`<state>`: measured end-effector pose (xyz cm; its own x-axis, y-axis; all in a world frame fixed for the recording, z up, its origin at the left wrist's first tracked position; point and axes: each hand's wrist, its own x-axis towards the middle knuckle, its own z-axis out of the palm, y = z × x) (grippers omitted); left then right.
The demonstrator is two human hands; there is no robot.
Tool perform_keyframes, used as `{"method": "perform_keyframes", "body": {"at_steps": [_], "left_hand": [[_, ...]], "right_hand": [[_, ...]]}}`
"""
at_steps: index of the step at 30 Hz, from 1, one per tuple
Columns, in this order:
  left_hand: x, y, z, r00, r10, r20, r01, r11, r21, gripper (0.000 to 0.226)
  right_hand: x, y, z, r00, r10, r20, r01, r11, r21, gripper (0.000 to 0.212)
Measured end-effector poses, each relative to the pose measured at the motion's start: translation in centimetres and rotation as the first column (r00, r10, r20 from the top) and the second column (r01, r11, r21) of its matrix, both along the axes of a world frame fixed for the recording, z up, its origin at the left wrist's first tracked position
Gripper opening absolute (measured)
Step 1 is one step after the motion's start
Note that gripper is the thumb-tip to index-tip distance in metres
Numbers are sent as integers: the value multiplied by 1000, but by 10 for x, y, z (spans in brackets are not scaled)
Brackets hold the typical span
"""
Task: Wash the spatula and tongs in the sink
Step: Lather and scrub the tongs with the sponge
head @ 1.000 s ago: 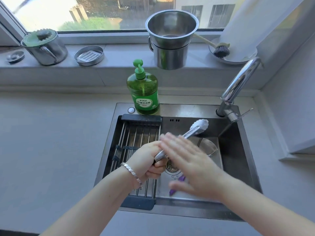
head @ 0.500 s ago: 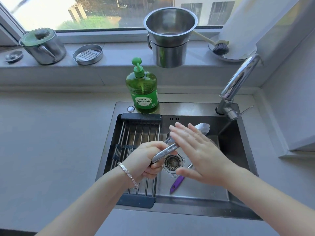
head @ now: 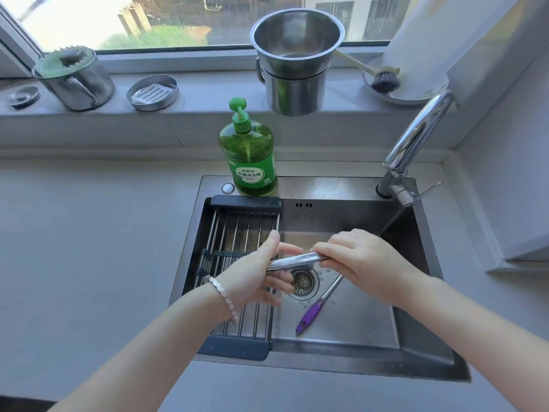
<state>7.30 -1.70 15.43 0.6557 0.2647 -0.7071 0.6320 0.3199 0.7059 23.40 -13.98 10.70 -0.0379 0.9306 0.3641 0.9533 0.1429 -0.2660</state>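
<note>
Two hands over the sink (head: 326,367): left hand (head: 252,275) grasping one end of the tongs (head: 297,260), right hand (head: 365,263) with fingers curled round the other end. Tongs level, just above the drain (head: 303,282). Underneath, on the sink floor, purple-handled spatula (head: 312,315), beside the drying rack (head: 237,230). Farther back, green soap bottle (head: 249,156) on the rim, tap (head: 416,138) at right.

The metal tongs (head: 297,260) lie level between the left hand (head: 255,278) and the right hand (head: 365,263), gripped by both. The spatula (head: 320,303), with a purple handle and thin metal shaft, lies slanted on the sink (head: 356,322) floor below the right hand, its head hidden.
</note>
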Motion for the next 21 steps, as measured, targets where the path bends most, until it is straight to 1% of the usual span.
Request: {"method": "perform_keyframes", "body": {"at_steps": [1,2,3,4,5,7,9,10,12,14,15,17,18,19,21], "left_hand": [[0,0,-2,997,-82,4,80,978,193,44],[-1,2,-4,983,-182,9,163,901,401,39],[-3,3,-4,960,-279,26,217,798,561,34],[-5,5,-5,937,-345,52,229,721,653,30],[-8,6,-6,926,-370,78,215,685,696,29],[-10,8,-11,930,-358,90,179,653,736,33],[-11,8,-13,942,-329,61,167,620,766,27],[-11,9,-14,945,-321,57,164,621,766,22],[-13,8,-15,945,-320,61,187,686,704,15],[-14,5,-15,956,-286,65,183,756,629,14],[-13,1,-13,968,-237,78,145,790,596,15],[-9,-6,-9,988,-95,120,25,873,487,20],[-6,-10,-6,990,-35,136,-27,904,427,23],[-3,-13,-4,990,0,141,-55,918,392,25],[1,-16,-1,990,8,140,-59,928,368,27]], "right_hand": [[1,0,1,1000,10,24,-10,1000,1,31],[2,0,2,999,21,38,-21,1000,-2,33],[3,1,5,999,30,42,-29,1000,-9,36],[4,1,6,999,30,37,-29,999,-15,42],[6,2,9,999,17,30,-16,1000,-25,47],[11,0,11,1000,-26,11,26,999,-35,53],[17,-4,11,997,-69,-35,67,996,-52,54],[20,-6,10,994,-88,-66,83,994,-69,55],[23,-10,9,987,-128,-99,120,989,-88,57],[24,-11,5,975,-205,-87,200,977,-67,58],[20,-11,5,958,-273,-87,268,961,-67,60],[2,-6,4,918,-392,-68,384,918,-102,70],[-13,-3,5,923,-384,-34,377,917,-130,77],[-32,-2,4,942,-334,-11,327,929,-172,83],[-64,-3,2,969,-247,-3,238,936,-258,94]]}}
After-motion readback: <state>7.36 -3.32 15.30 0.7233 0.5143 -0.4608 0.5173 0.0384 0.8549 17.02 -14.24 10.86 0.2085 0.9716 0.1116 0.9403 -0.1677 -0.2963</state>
